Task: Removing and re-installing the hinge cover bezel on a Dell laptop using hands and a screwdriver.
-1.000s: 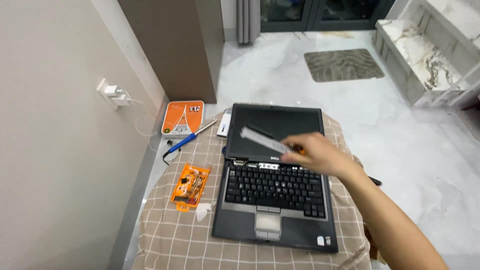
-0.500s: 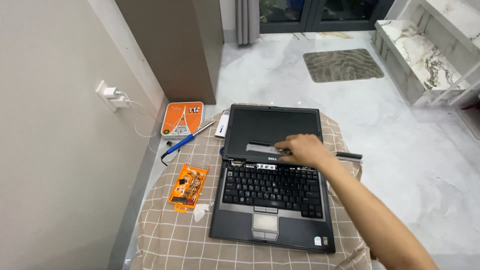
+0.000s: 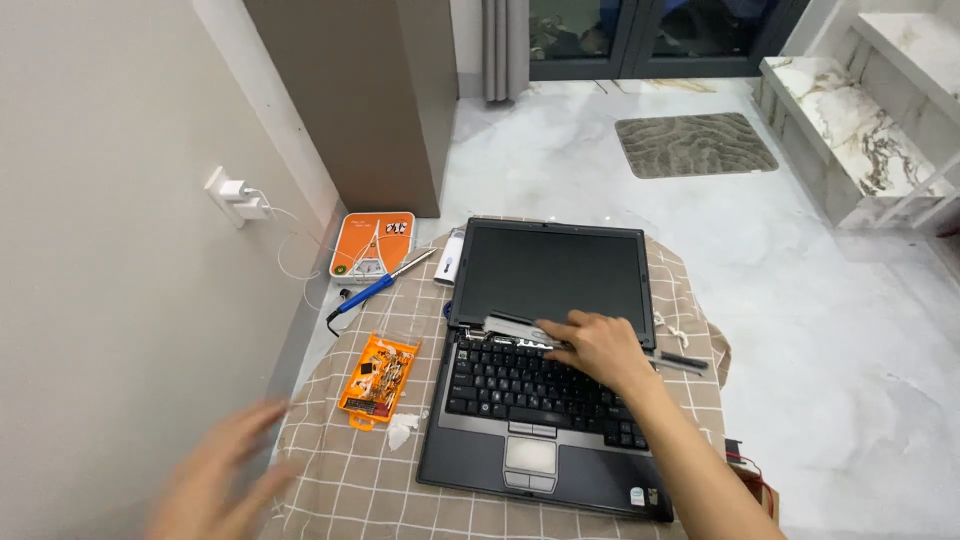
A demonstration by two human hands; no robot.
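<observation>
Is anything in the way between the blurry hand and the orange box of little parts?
Nothing visible. The left hand hovers blurred over the checked cloth, and only bare cloth lies between it and the orange parts tray.

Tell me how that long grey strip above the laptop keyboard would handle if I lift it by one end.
The grey strip looks long, thin and plastic, so it is probably light and may flex or droop from one end. The right hand rests on it; its left part sits slightly raised above the keyboard, so it seems loose. Narrow trim like this may snap if bent hard.
</observation>
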